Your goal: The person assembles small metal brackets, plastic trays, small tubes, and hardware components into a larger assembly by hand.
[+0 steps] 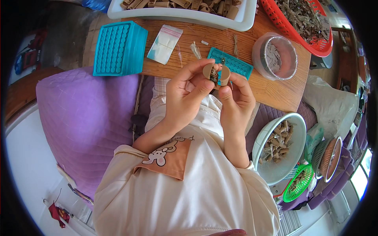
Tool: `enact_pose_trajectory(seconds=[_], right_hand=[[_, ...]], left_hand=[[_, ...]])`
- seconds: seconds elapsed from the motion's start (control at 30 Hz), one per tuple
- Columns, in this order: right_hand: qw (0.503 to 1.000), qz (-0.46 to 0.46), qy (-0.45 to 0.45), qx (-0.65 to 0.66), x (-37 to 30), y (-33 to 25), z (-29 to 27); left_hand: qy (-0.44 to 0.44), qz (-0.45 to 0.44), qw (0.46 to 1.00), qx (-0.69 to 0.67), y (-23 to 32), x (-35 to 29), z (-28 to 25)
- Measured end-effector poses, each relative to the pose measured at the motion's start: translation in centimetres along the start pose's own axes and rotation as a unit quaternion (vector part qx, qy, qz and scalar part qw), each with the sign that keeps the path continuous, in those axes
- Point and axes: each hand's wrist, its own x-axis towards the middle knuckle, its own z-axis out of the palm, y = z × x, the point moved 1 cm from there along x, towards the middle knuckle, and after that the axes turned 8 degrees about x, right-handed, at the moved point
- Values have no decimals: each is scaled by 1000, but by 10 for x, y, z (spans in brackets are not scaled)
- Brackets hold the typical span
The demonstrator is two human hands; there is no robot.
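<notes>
Small tan plastic part point(216, 74), two rounded halves with a dark bit between, held up in front of the chest above the desk point(271, 92) edge. Left hand point(185, 94) fingers point(199, 67) clamped on the left half, right hand point(235, 100) fingers point(230, 78) clamped on the right half. Just behind lies a flat teal tray point(236, 65); a teal tray stack point(118, 49) sits further left, a clear zip bag point(165, 44) between them. Round clear tub point(275, 57) right, red basket point(311, 29) beyond, white bin point(189, 15) of tan parts at the far edge. White bowl point(293, 157) of parts beside the right forearm.
</notes>
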Motion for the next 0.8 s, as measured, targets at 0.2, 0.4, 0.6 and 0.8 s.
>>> enact_pose_trajectory(seconds=[0.2, 0.4, 0.6, 0.8], right_hand=[[997, -4, -6, -73, 1, 4, -3], [971, -69, -32, -225, 1, 3, 0], [927, -76, -155, -333, -4, 0, 10], [936, -88, -135, -313, -1, 12, 6]], left_hand=[[-3, 16, 998, 61, -1, -2, 2], [3, 70, 987, 148, -7, -7, 6], [-26, 183, 944, 273, -12, -2, 0], [-37, 55, 977, 204, -12, -4, 1]])
